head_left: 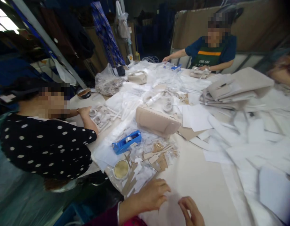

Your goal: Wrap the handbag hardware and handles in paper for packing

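Note:
My left hand (151, 195) lies at the near edge of the white table (201, 182), fingers stretched forward and flat on the surface, holding nothing. Just beyond its fingertips sits a heap of small white and brown paper tags (149, 163). My right hand (192, 211) is beside it at the bottom edge, fingers loosely curled and apart, with nothing visible in it. A round tin lid (121, 169) and a blue tape dispenser (126, 142) lie to the left of the tags.
A beige bag (157, 121) lies at mid-table among plastic wrap. White paper sheets (253, 147) cover the right side, with stacked beige folders (236, 86) behind. One person in a polka-dot top (46, 147) sits at the left, another in a dark blue shirt (212, 51) at the far end.

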{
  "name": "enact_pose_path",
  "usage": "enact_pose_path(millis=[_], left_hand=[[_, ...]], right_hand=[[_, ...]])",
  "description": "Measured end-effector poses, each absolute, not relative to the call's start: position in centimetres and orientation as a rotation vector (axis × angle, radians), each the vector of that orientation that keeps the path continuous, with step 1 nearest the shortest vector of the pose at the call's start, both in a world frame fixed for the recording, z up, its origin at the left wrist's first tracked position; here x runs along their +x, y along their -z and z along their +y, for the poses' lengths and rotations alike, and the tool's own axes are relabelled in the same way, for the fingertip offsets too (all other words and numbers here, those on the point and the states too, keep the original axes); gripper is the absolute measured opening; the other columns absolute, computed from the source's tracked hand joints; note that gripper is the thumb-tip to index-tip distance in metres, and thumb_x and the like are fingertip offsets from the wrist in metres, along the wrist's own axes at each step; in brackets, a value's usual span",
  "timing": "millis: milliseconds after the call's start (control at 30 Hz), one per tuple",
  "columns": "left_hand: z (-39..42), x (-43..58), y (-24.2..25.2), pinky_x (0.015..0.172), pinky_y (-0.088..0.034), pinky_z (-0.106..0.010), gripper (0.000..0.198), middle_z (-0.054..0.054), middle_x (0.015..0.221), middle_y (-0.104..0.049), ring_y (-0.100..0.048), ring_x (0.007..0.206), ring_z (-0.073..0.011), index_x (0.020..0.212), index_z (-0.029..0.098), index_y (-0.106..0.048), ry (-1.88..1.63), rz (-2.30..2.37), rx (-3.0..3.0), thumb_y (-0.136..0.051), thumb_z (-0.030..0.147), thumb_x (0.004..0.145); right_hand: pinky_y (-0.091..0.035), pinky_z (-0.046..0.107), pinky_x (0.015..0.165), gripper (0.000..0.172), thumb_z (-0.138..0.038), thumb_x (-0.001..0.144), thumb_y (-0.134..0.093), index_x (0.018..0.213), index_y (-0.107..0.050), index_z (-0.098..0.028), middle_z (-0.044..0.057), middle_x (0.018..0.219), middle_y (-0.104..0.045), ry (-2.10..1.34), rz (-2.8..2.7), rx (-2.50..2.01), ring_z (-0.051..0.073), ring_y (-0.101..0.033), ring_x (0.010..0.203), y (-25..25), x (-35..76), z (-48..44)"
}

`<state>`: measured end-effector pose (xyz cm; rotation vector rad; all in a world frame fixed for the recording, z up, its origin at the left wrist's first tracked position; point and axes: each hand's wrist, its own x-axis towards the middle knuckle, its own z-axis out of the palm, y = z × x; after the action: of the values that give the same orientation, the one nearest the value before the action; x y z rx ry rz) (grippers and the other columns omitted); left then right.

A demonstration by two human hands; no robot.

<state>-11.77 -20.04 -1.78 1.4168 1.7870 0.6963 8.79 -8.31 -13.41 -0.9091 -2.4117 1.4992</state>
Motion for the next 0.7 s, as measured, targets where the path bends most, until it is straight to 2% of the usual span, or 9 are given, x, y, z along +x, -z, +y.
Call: enact_pose_path(millis=[167,367,500,700], left_hand=[[-27.1,-11.5,5.8,0.086,-0.042,-0.031,0.016,-0.005,0.102,-0.059,-0.054,0.097,-0.0207,0.094,0.021,-0.056,-0.257,1.851,1.397,-0.05,0.016,0.08],[-31.9,-11.7,7.4,0.082,-0.045,-0.03,0.014,-0.004,0.102,-0.059,-0.055,0.094,-0.0191,0.094,0.021,-0.052,0.023,1.893,1.378,-0.05,0.019,0.081],[-33.4,-11.0,7.8,0.081,-0.046,-0.03,0.021,-0.003,0.101,-0.059,-0.055,0.092,-0.0186,0.1,0.022,-0.052,0.028,1.945,1.442,-0.048,0.015,0.081],[-33.0,-11.2,8.8,0.083,-0.047,-0.032,0.031,-0.008,0.107,-0.058,-0.057,0.096,-0.0193,0.113,0.02,-0.051,-0.062,2.189,1.441,-0.037,0.011,0.086]], right_hand=[[-0.041,0.037,0.074,0.031,-0.043,0.09,-0.036,0.079,-0.054,-0.02,0.008,0.077,-0.052,-0.802,-2.535,-1.202,0.023,-0.05,0.078,16.5,17.7,-5.2],[-0.032,0.036,0.066,0.025,-0.034,0.09,-0.036,0.077,-0.051,-0.019,0.008,0.076,-0.048,-0.254,-2.686,-1.198,0.024,-0.043,0.075,20.4,22.3,-6.4],[-0.027,0.034,0.065,0.019,-0.027,0.089,-0.039,0.078,-0.051,-0.018,0.008,0.075,-0.046,-0.038,-2.703,-1.253,0.024,-0.04,0.075,21.1,22.0,-7.0],[-0.028,0.035,0.067,0.015,-0.025,0.088,-0.041,0.08,-0.052,-0.017,0.009,0.077,-0.047,0.038,-2.718,-1.286,0.024,-0.041,0.077,20.9,21.7,-7.0]])
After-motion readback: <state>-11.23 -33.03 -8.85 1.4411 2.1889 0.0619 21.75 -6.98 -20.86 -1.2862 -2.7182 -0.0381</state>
